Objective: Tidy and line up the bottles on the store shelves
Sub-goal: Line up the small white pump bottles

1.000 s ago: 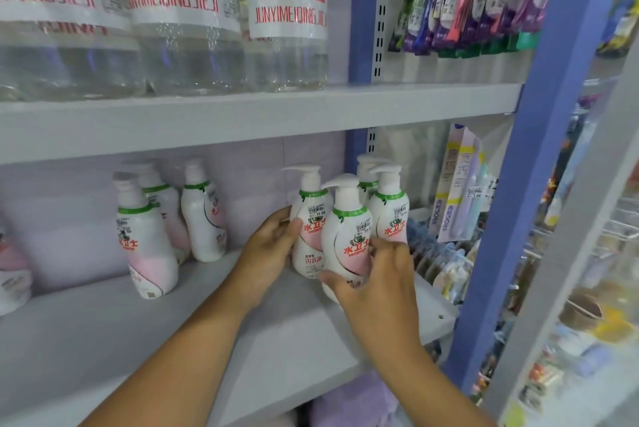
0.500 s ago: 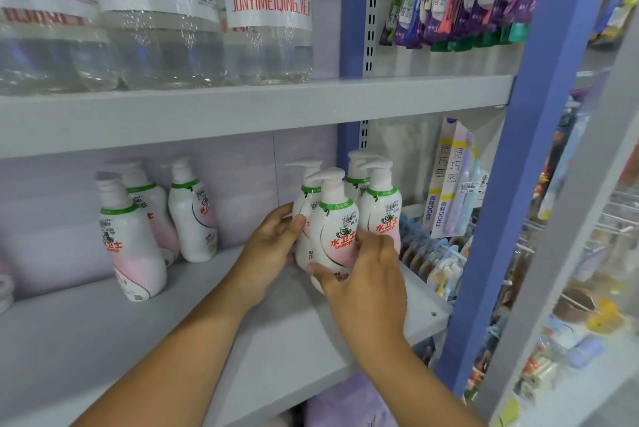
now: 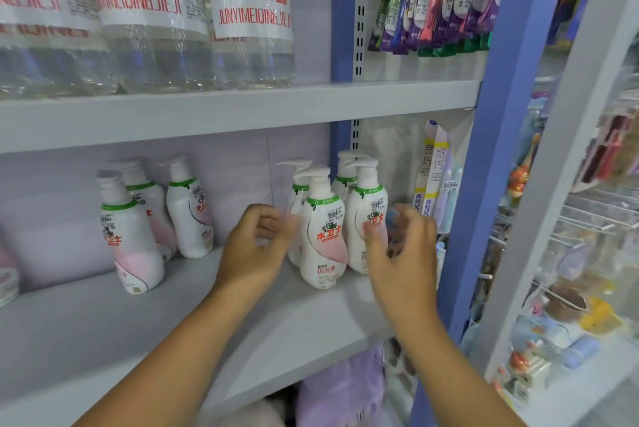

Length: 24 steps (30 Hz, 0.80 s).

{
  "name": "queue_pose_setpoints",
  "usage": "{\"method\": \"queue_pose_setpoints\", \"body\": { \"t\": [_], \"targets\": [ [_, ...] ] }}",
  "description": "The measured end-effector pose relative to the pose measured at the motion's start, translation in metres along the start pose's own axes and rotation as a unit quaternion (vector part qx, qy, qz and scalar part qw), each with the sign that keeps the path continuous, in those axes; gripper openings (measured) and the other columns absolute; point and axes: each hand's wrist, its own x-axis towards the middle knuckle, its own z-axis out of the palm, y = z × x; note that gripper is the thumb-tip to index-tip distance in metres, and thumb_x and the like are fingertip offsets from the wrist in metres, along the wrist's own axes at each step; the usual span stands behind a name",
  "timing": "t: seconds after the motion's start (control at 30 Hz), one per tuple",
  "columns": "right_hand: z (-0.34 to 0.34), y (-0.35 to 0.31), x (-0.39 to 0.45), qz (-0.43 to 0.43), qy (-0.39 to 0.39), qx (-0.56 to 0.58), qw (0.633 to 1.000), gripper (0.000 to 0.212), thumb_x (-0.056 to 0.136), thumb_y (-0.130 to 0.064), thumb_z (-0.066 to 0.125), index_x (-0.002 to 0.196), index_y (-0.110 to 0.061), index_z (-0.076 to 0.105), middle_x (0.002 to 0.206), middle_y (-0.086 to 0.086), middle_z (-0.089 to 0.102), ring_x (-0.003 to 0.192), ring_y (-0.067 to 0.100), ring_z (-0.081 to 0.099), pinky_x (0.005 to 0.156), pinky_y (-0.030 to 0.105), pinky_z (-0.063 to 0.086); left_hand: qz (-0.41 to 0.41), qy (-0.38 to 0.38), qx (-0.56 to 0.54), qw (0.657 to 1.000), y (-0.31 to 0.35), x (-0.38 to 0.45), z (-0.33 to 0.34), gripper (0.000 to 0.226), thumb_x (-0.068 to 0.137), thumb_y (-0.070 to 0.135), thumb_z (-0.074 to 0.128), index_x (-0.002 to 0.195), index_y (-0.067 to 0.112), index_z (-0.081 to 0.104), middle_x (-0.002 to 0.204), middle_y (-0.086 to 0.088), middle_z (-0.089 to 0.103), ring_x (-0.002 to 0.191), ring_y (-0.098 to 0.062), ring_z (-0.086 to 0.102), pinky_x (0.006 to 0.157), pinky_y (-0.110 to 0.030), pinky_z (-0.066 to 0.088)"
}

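Note:
Several white and pink pump bottles stand in a tight cluster on the grey lower shelf (image 3: 103, 340). The front bottle (image 3: 323, 236) stands upright, free of both hands, with another bottle (image 3: 368, 219) right beside it. My left hand (image 3: 252, 247) hovers just left of the cluster, fingers loosely curled and holding nothing. To the right of the cluster my right hand (image 3: 404, 254) is blurred, fingers spread. Three more pump bottles stand further left, the nearest one (image 3: 129, 240) in front of the pair (image 3: 188, 209) behind it.
Large clear bottles (image 3: 249, 12) with white labels fill the upper shelf. Toothbrush packs (image 3: 435, 1) hang at upper right and boxed toothbrushes (image 3: 432, 177) stand right of the cluster. A blue upright (image 3: 484, 150) bounds the shelf on the right.
Both hands have let go of the front bottle, which now stands on the shelf. My right hand drew off to the right, my left hand slightly left.

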Motion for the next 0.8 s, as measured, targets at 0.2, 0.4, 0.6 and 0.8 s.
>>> {"method": "queue_pose_setpoints", "body": {
  "t": [0.2,0.4,0.6,0.8],
  "targets": [
    [0.008,0.045,0.028,0.097,-0.168,0.046,0.98,0.064,0.068,-0.061,0.074,0.127,-0.042,0.056,0.127,-0.009,0.062,0.114,0.011,0.064,0.099,0.044,0.055,-0.018,-0.067,0.086,0.994,-0.001,-0.029,0.021,0.05,0.077,0.035,0.087,0.111,0.038,0.051,0.101,0.019,0.062,0.084,-0.006,0.065,0.073,-0.019,0.052],
    [0.011,0.065,0.025,0.104,-0.183,0.043,0.977,0.062,0.079,-0.039,0.081,0.135,-0.028,0.056,0.127,-0.009,0.062,0.109,0.008,0.064,0.1,0.043,0.054,-0.004,-0.061,0.118,0.991,-0.018,-0.032,0.025,0.044,0.084,0.029,0.082,0.119,0.031,0.057,0.105,0.019,0.064,0.081,0.005,0.062,0.071,-0.011,0.049],
    [-0.001,0.042,0.006,0.024,-0.089,0.016,0.996,0.055,0.081,-0.039,0.078,0.129,-0.023,0.057,0.123,-0.01,0.052,0.114,0.021,0.058,0.099,0.046,0.051,-0.002,-0.018,0.096,0.995,-0.017,-0.039,0.002,0.043,0.085,0.031,0.08,0.121,0.031,0.057,0.109,0.016,0.065,0.09,0.001,0.062,0.077,-0.01,0.049],
    [0.022,-0.024,-0.044,-0.151,-0.128,0.172,0.965,0.013,0.092,-0.011,0.061,0.103,-0.015,0.065,0.095,-0.006,0.061,0.087,0.01,0.06,0.08,0.015,0.045,-0.014,0.155,0.118,0.981,-0.027,-0.035,-0.112,0.027,0.091,0.021,0.075,0.111,0.03,0.06,0.109,0.009,0.067,0.092,-0.006,0.065,0.072,-0.008,0.05]
  ]
}}
